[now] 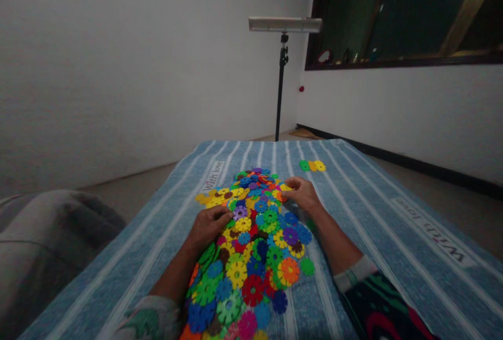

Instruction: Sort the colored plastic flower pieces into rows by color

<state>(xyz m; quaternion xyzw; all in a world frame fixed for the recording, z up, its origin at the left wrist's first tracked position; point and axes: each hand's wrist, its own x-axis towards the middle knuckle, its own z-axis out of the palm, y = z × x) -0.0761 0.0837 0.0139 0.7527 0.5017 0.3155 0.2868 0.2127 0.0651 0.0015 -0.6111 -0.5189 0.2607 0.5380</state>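
Note:
A long heap of notched plastic interlocking discs [251, 266] in many colours covers the middle of the cloth. My left hand [209, 226] rests at the heap's left side with fingers curled together. Its fingertips meet the edge of a purple disc [240, 212]; whether they grip it or something beneath cannot be made out. On the far right side of the heap, my right hand [303, 194] is closed in a pinch, with a yellow disc [285, 187] at its fingertips. Farther back on the right, a short joined row of green, orange and yellow discs [312, 165] lies apart from the heap.
A blue-and-white striped cloth [353, 225] covers the table. Behind it stands a lamp panel [285, 25] on a black stand [280, 94]. Grey fabric [58, 256] bulges at the left. A dark-framed window [408, 10] is at upper right.

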